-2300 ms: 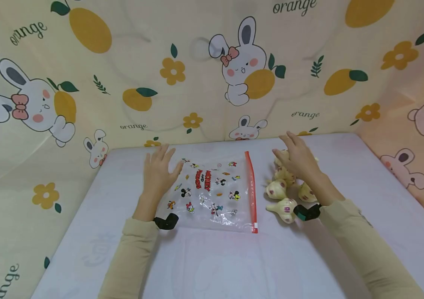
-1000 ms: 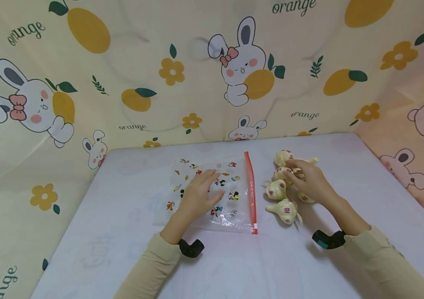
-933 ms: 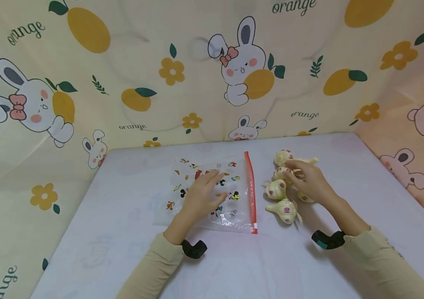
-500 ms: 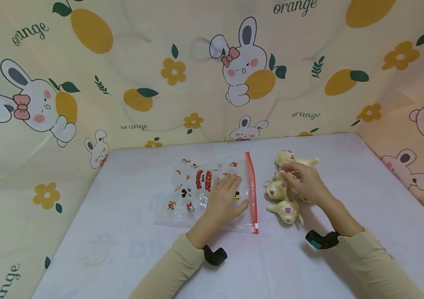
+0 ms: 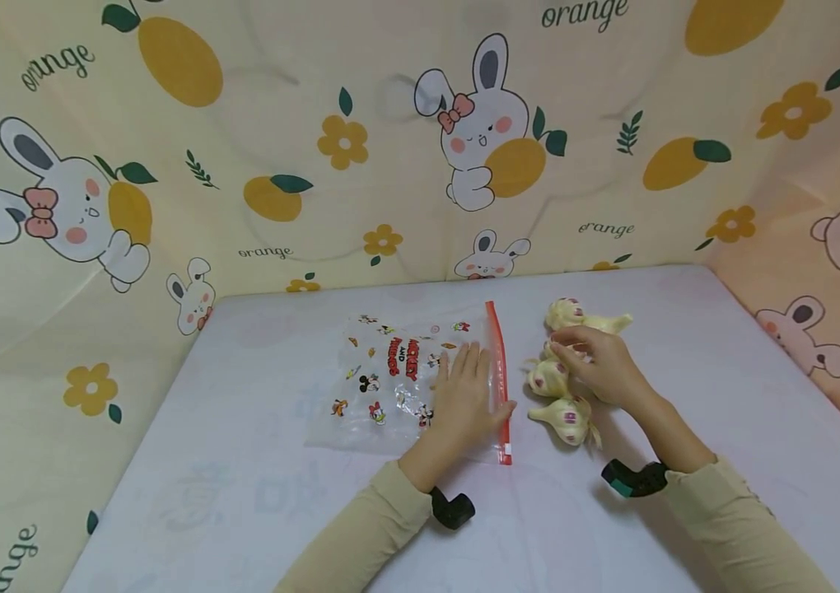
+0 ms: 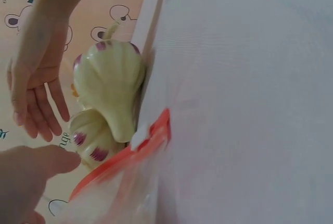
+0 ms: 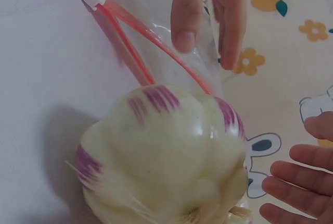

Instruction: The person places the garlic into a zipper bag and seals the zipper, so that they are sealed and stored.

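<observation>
Head view: the left hand [image 5: 460,408] is lying over the printed zip bag [image 5: 383,416] by its red edge [image 5: 495,346], fingers straight, gripping nothing; the right hand [image 5: 609,371] is hovering by the garlic bulbs [image 5: 567,420], fingers loosely bent and apparently free. The hands are seemingly just settling into place, and the next move is probably calling for a secure pinch. One bag is lying on the worktop [image 5: 242,486]; at least four bulbs are showing beside it, others perhaps hiding behind the right hand.
</observation>
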`<state>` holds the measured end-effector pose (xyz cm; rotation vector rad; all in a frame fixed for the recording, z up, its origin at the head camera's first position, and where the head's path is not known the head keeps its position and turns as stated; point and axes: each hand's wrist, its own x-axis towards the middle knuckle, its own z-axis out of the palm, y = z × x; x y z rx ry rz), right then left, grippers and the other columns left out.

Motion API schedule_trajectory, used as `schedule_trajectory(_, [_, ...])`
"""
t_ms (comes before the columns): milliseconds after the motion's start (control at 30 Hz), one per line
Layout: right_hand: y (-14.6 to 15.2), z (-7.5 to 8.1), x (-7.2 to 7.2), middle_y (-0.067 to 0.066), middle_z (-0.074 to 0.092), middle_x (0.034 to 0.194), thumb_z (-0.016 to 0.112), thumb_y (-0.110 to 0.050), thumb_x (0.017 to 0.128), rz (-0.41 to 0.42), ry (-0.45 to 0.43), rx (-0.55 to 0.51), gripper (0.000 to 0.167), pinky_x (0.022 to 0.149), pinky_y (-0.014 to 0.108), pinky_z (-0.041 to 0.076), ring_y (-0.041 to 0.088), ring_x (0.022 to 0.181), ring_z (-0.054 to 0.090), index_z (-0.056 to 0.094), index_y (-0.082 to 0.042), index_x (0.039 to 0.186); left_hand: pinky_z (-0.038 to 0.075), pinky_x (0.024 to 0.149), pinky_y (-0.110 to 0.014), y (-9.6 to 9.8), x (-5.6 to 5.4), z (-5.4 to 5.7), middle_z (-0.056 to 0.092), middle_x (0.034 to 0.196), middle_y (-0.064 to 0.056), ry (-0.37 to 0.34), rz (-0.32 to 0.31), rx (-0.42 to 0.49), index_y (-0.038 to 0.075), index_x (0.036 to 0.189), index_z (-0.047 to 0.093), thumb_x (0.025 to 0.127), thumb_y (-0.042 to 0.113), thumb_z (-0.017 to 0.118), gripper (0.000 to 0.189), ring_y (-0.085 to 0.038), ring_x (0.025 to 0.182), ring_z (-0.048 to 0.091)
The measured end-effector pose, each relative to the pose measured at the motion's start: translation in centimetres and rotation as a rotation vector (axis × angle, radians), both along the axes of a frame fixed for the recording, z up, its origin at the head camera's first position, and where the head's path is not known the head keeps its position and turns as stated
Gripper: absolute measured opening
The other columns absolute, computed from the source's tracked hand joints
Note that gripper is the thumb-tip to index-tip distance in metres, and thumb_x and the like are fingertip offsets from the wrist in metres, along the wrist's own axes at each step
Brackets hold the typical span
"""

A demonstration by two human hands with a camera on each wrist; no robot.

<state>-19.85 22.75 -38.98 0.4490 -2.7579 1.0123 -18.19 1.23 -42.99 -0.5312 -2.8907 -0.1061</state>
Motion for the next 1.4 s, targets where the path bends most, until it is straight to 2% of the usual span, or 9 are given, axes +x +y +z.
schedule_trajectory(200, [0.0, -0.3, -0.1, 0.027, 0.068, 0.111, 0.059, -0.011, 0.094, 0.009, 0.001, 0.008, 0.026, 0.085, 0.055, 0.055, 0.044, 0.100, 0.066, 0.063, 0.006, 0.113, 0.026, 0.121, -0.046, 1.1, -0.1, -0.3, 0.038, 0.155, -0.010, -0.017, 0.066, -0.079, 0.008, 0.148, 0.034, 0.083, 0.069, 0.055, 0.092, -0.025, 0.147, 0.032])
schedule_trajectory(433, [-0.1, -0.4, 0.2, 0.025, 0.069, 0.111, 0.060, -0.010, 0.094, 0.018, -0.005, -0.001, 0.024, 0.085, 0.053, 0.056, 0.042, 0.100, 0.066, 0.064, 0.005, 0.112, 0.027, 0.121, -0.046, 1.6, -0.1, -0.7, 0.037, 0.156, -0.012, -0.001, 0.089, -0.122, 0.006, 0.149, 0.032, 0.080, 0.072, 0.055, 0.098, -0.027, 0.147, 0.032])
schedule_trajectory(567, [-0.2, -0.5, 0.3, 0.024, 0.069, 0.110, 0.061, -0.010, 0.094, 0.025, 0.016, -0.007, 0.023, 0.082, 0.050, 0.057, 0.041, 0.098, 0.067, 0.065, 0.005, 0.111, 0.027, 0.121, -0.046, 1.6, -0.2, -0.6, 0.036, 0.156, -0.013, 0.001, 0.089, -0.121, 0.005, 0.149, 0.032, 0.080, 0.068, 0.059, 0.097, -0.027, 0.147, 0.032])
schedule_trajectory(900, [-0.6, -1.0, 0.2, 0.025, 0.071, 0.108, 0.062, -0.010, 0.093, 0.062, 0.035, -0.014, 0.023, 0.077, 0.047, 0.058, 0.041, 0.096, 0.069, 0.066, 0.006, 0.109, 0.029, 0.120, -0.047, 0.8, -0.7, -0.6, 0.047, 0.147, -0.013, 0.034, 0.083, -0.009, 0.006, 0.138, 0.039, 0.079, 0.049, 0.070, 0.079, -0.028, 0.141, 0.041])
schedule_trajectory(967, [-0.7, -1.1, 0.1, 0.024, 0.071, 0.106, 0.063, -0.009, 0.092, 0.071, 0.046, -0.021, 0.022, 0.076, 0.047, 0.058, 0.040, 0.094, 0.069, 0.067, 0.006, 0.108, 0.030, 0.119, -0.046, 0.4, -0.9, -0.6, 0.050, 0.143, -0.012, 0.056, 0.089, 0.013, 0.006, 0.137, 0.040, 0.080, 0.046, 0.070, 0.076, -0.027, 0.138, 0.044])
schedule_trajectory(1067, [-0.8, -1.2, 0.1, 0.023, 0.071, 0.104, 0.063, -0.007, 0.091, 0.079, 0.052, -0.027, 0.020, 0.077, 0.046, 0.058, 0.040, 0.093, 0.070, 0.067, 0.006, 0.106, 0.035, 0.116, -0.044, -0.1, -1.2, -0.7, 0.056, 0.135, -0.010, 0.126, 0.099, 0.042, 0.006, 0.134, 0.043, 0.080, 0.040, 0.071, 0.070, -0.025, 0.131, 0.051])
schedule_trajectory(1233, [-1.1, -1.2, 0.2, 0.023, 0.071, 0.104, 0.063, -0.006, 0.091, 0.084, 0.040, -0.013, 0.019, 0.078, 0.046, 0.058, 0.040, 0.094, 0.069, 0.067, 0.006, 0.106, 0.045, 0.108, -0.044, -1.0, -1.9, -1.0, 0.064, 0.113, -0.010, 0.264, 0.084, 0.148, 0.006, 0.109, 0.054, 0.077, 0.026, 0.074, 0.043, -0.024, 0.112, 0.061])
schedule_trajectory(1400, [-1.3, -1.2, 0.2, 0.023, 0.072, 0.102, 0.062, -0.006, 0.091, 0.093, 0.056, -0.008, 0.018, 0.078, 0.047, 0.058, 0.039, 0.092, 0.070, 0.067, 0.006, 0.104, 0.049, 0.102, -0.042, -1.9, -2.5, -1.2, 0.067, 0.106, -0.009, 0.305, 0.078, 0.227, 0.007, 0.088, 0.057, 0.075, 0.020, 0.076, 0.026, -0.024, 0.105, 0.064])
